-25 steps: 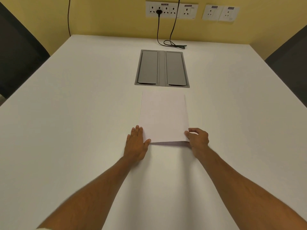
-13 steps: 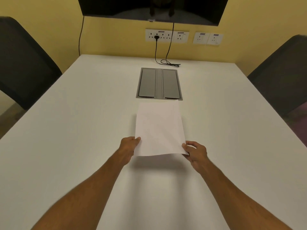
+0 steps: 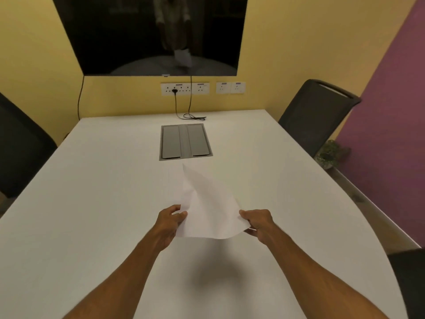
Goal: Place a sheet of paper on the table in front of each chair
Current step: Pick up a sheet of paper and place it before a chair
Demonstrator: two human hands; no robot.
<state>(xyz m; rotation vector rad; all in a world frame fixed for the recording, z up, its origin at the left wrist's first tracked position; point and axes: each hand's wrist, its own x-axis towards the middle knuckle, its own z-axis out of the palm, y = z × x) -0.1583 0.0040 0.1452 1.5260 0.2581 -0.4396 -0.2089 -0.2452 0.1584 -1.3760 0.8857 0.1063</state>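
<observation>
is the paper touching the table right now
Apart: the head view shows the paper held up in both hands, its shadow cast separately on the table below.

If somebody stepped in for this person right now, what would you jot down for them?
Left hand: pinching the near left corner of the sheet of paper.
Right hand: pinching the near right corner.
Paper: held up off the white table, bent and curling, its shadow on the tabletop below. It hangs just short of the grey cable hatch.
Done: no sheet lies on the table in view.
Left: lay a sheet in front of each chair; one chair stands at the right side, another chair at the left.
</observation>
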